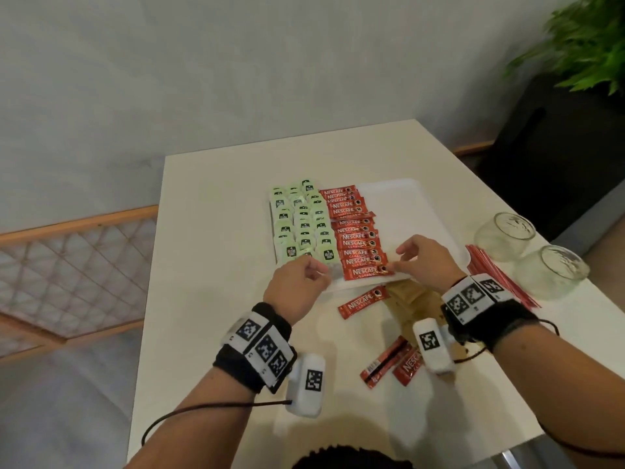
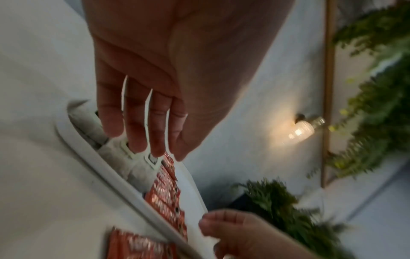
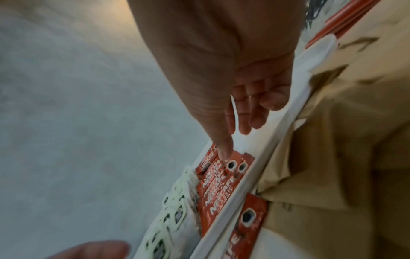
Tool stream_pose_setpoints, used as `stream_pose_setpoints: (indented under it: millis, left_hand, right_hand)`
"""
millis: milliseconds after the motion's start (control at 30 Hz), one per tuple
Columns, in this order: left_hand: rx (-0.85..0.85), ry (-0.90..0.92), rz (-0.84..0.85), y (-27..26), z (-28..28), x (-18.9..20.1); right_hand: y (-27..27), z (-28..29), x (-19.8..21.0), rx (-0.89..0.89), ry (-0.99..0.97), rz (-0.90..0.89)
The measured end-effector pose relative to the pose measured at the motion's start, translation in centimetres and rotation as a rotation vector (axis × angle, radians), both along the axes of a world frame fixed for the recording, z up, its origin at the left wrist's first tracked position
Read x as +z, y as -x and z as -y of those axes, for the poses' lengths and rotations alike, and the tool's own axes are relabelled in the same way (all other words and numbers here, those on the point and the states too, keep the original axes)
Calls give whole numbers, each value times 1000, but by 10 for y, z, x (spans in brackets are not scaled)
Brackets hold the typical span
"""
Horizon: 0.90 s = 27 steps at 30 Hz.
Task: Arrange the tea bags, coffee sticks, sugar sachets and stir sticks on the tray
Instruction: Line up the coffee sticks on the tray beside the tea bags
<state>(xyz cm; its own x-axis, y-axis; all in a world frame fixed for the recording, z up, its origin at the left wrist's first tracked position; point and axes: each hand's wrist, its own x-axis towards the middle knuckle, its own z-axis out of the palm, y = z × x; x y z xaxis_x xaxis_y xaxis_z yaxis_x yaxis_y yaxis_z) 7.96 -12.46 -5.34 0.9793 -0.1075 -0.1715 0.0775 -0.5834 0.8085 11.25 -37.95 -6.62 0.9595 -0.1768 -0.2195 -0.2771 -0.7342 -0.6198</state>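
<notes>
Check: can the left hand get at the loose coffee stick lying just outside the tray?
Probably yes. The left hand holds nothing, and the coffee stick lies uncovered on the table beside it.

Dim indoor light, glowing wall lamp [image 2: 302, 130], blurred wrist views, wide-angle distortion
</notes>
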Motion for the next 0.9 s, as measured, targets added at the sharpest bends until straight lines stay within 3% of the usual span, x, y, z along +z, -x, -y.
stream_pose_setpoints:
  millis: [133, 300, 467, 633, 767, 900]
  left_hand:
    - [-226, -397, 18, 16, 33, 1]
    - [-271, -652, 94, 18, 71, -6]
    - [-226, -778, 103, 22, 92, -11]
    - [-239, -737, -15, 26, 97, -17]
    - [-359, -894, -59, 31, 99, -9]
    - [-454, -891, -105, 43, 97, 0]
  right_hand:
    - [39, 14, 12, 94, -25, 62]
    - [84, 29, 17, 396, -30, -39]
    - [102, 40, 6, 559, 93, -97]
    - [105, 44, -4, 629, 185, -54]
    - [106, 48, -9, 622, 182, -65]
    - [106, 53, -9, 619, 167, -83]
